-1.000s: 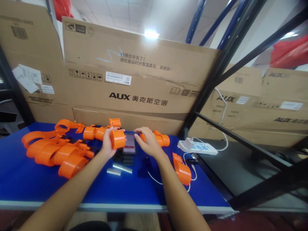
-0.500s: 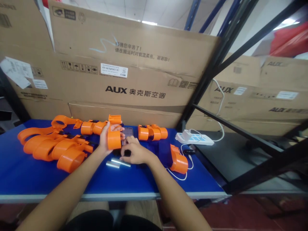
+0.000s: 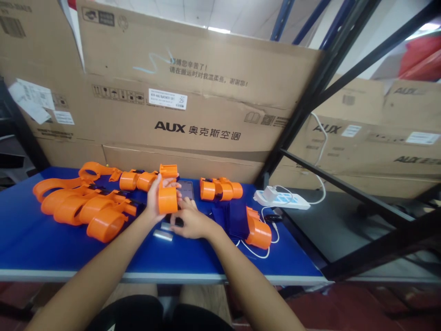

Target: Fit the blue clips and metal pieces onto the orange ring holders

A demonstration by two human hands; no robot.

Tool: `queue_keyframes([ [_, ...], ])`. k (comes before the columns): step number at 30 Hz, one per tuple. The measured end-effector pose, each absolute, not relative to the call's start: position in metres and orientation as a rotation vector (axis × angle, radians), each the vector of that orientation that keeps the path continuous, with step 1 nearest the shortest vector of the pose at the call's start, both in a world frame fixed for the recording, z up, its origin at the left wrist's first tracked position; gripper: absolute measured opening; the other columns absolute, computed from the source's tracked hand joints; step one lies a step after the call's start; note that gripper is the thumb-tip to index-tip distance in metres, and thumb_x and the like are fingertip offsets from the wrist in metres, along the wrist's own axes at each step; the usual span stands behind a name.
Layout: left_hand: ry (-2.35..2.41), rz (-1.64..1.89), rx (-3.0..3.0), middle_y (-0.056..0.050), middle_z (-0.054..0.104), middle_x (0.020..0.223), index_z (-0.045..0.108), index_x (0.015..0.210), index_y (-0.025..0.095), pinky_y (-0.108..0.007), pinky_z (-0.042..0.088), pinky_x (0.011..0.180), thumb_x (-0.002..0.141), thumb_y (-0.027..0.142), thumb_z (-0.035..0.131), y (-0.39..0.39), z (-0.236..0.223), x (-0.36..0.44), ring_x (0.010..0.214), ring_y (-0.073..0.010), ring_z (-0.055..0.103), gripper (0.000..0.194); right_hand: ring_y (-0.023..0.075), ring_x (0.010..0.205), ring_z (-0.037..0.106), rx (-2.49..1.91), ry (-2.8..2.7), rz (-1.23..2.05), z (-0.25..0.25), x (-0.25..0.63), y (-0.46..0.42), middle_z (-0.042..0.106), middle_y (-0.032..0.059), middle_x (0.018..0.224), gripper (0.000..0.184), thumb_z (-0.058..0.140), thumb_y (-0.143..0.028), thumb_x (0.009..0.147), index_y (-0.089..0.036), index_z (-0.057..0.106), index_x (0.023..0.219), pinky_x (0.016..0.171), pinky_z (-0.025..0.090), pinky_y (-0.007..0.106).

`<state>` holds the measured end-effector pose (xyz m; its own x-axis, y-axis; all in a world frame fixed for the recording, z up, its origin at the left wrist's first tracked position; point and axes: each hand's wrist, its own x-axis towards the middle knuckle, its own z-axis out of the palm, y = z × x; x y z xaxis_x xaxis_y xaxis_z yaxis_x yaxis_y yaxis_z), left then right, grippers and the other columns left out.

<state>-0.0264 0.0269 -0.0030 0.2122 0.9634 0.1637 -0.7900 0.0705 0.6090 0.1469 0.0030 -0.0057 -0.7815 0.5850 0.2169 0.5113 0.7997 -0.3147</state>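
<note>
My left hand point(image 3: 154, 202) is wrapped round an orange plastic part with a round cuff point(image 3: 168, 201), holding it up off the table. My right hand point(image 3: 195, 220) is close against the right side of that cuff, its fingers bent inward; whatever they grip is hidden. Below the hands lies a short silvery bar point(image 3: 162, 235), and a second silvery bar point(image 3: 166, 226) is partly covered by my right hand. Behind my right fingers a phone point(image 3: 187, 189) lies on the table.
Several orange cuffed parts point(image 3: 106, 225) lie at the left of the blue table point(image 3: 144, 262). More orange cuffs point(image 3: 220, 189) stand at the back. Dark blue sheets point(image 3: 237, 220) lie beside an orange part point(image 3: 258, 232) at right, near a power strip point(image 3: 282, 198). Cartons point(image 3: 206, 105) stand behind.
My right hand has shifted slightly toward the orange part and now covers more of one silvery bar. The view has moved a little. My left hand keeps its hold.
</note>
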Motion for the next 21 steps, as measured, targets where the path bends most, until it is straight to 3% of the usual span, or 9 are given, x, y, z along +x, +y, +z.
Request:
queue_keyframes([
  [15, 0.259, 1.396, 0.624, -0.01, 0.07, 0.085, 0.06, 0.127, 0.012, -0.035, 0.059, 0.059, 0.093, 0.064, 0.045, 0.027, 0.002, -0.031, 0.065, -0.0225, 0.07, 0.063, 0.0205, 0.1, 0.057, -0.728, -2.446, 0.618, -0.009, 0.155, 0.021, 0.067, 0.0051, 0.101, 0.013, 0.068, -0.03, 0.093, -0.022, 0.077, 0.091, 0.095, 0.042, 0.035],
  [18, 0.253, 1.421, 0.635, -0.01, 0.07, 0.085, 0.06, 0.127, 0.012, -0.036, 0.059, 0.058, 0.093, 0.064, 0.045, 0.028, 0.001, -0.032, 0.064, -0.0227, 0.07, 0.064, 0.0184, 0.088, 0.061, -0.761, -2.232, 0.714, -0.008, 0.159, 0.026, 0.069, 0.0034, 0.091, 0.016, 0.063, -0.03, 0.094, -0.019, 0.073, 0.089, 0.084, 0.047, 0.032],
  [21, 0.282, 1.435, 0.638, -0.009, 0.07, 0.081, 0.061, 0.124, 0.011, -0.035, 0.059, 0.057, 0.092, 0.062, 0.048, 0.029, -0.001, -0.031, 0.061, -0.0216, 0.07, 0.062, 0.0161, 0.073, 0.059, -0.832, -1.92, 0.789, -0.008, 0.162, 0.034, 0.065, 0.0004, 0.078, 0.019, 0.06, -0.033, 0.093, -0.019, 0.07, 0.1, 0.07, 0.047, 0.028],
])
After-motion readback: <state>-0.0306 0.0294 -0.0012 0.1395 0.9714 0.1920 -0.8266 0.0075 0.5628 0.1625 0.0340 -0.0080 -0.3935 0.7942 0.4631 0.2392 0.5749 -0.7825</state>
